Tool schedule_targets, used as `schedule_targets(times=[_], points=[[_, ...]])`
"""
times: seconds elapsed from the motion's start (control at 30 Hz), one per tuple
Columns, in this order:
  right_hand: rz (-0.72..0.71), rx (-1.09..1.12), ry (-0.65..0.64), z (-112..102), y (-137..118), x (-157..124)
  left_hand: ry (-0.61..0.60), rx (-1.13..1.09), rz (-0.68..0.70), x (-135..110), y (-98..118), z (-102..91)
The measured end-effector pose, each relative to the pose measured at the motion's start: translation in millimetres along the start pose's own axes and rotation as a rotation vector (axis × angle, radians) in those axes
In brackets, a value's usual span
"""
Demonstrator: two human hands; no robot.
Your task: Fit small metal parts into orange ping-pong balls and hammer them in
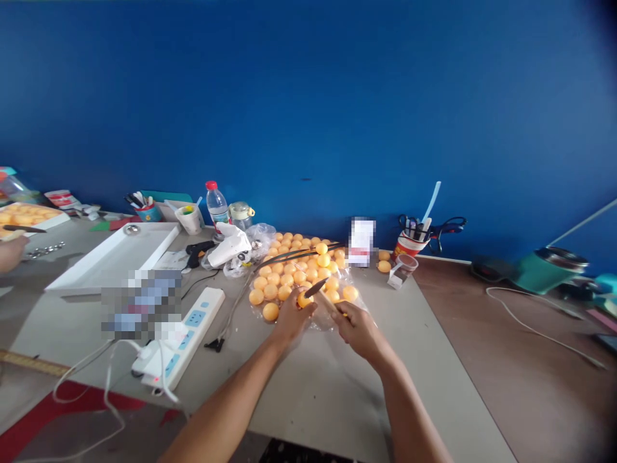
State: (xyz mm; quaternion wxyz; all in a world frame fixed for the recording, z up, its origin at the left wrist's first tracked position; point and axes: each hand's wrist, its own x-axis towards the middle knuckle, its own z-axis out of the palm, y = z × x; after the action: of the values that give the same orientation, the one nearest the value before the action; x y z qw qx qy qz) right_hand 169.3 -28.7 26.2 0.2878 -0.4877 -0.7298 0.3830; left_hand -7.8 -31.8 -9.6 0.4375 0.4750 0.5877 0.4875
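Observation:
My left hand point(293, 319) is closed around an orange ping-pong ball point(303, 299), low over the front of a heap of such balls. In my right hand point(359, 326) is a small knife point(317, 287) with a dark pointed blade and a pale handle. The blade slants down to the left and its tip lies at the ball, apparently touching it. Under and behind both hands, several orange ping-pong balls point(287, 280) rest on a clear plastic bag point(361, 307). Black strips point(289, 254) lie across the balls.
On the left stand a white power strip point(193, 328) with cables, a shallow white tray point(116, 260) and a water bottle point(216, 204). A cup of pens point(409, 243) and a clear container point(402, 271) stand right. At far left, another person's hand point(12, 251) holds a similar blade.

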Motion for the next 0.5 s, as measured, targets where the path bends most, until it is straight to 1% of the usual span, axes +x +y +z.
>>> schedule_targets(times=[0.1,0.23,0.4,0.5], points=[[-0.024,-0.065,-0.002,0.1,0.3,0.2,-0.018,-0.002,-0.017,-0.3,1.2,-0.3],[-0.005,-0.013,0.016,-0.9,-1.7,-0.8,-0.002,0.019,-0.014,-1.0,5.6,-1.0],[-0.077,-0.138,0.002,-0.8,-2.3,-1.0,0.011,0.008,-0.034,-1.3,9.8,-0.6],[-0.069,-0.084,0.017,-1.2,-2.0,-1.1,0.031,0.013,-0.052,-0.3,7.4,0.2]])
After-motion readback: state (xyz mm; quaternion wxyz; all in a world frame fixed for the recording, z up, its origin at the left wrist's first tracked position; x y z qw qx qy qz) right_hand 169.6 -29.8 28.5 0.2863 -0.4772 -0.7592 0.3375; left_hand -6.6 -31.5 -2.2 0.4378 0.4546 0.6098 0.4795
